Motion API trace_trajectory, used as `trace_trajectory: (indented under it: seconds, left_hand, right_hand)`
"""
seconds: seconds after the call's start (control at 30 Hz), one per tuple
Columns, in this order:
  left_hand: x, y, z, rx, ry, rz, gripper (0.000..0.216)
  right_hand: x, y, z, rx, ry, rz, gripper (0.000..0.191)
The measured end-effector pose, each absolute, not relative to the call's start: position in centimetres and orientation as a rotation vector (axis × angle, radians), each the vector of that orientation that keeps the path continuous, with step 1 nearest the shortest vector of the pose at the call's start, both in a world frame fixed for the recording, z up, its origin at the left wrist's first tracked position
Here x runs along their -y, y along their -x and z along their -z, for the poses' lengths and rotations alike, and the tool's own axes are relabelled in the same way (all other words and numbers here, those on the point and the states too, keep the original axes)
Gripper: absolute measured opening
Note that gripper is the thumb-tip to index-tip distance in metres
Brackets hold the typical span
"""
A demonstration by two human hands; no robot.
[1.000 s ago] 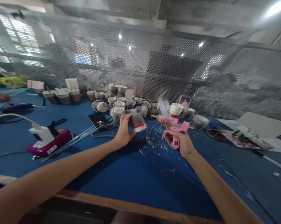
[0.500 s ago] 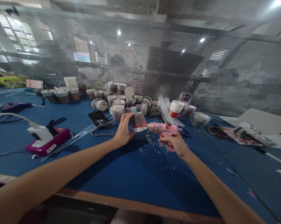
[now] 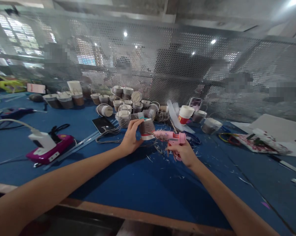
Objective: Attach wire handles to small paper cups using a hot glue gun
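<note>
My left hand [image 3: 132,139] grips a paper cup [image 3: 147,128] from its left side, fingers over the top and thumb below. Grey string covers most of the cup, and a red and white band shows near its rim, which faces down. A pink glue gun [image 3: 171,137] is in my right hand [image 3: 186,152], its fingers wrapped round the handle. The nozzle points left and meets the cup's right side near the red band; whether it touches is too small to tell. Bits of string and dried glue cling to the gun's front.
Behind the hands stand several string-wrapped cups [image 3: 123,116] with handles. A stack of paper cups [image 3: 185,114] is at right of centre. At left lie a phone [image 3: 103,125] and a purple power strip [image 3: 52,150] with a white plug. A perforated metal screen [image 3: 143,62] rises behind the table.
The cup has turned more upright in my left hand and sits slightly lower. The glue gun has shifted a little left and down, its nozzle still at the cup.
</note>
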State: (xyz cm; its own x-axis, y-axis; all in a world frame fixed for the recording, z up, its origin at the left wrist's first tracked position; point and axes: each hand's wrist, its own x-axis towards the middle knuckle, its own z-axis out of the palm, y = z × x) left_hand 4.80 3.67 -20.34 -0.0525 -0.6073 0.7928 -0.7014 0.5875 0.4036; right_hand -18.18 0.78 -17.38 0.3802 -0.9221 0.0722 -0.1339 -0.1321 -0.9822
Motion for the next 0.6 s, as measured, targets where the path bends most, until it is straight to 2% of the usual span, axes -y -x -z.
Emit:
trace_trajectory:
  seconds: [0.6]
  left_hand:
    - [-3.61,-4.74,20.55,1.748,-1.155,-0.17,0.073]
  right_hand:
    - [-1.57,17.61,17.32,-0.953,1.659,0.936,0.016]
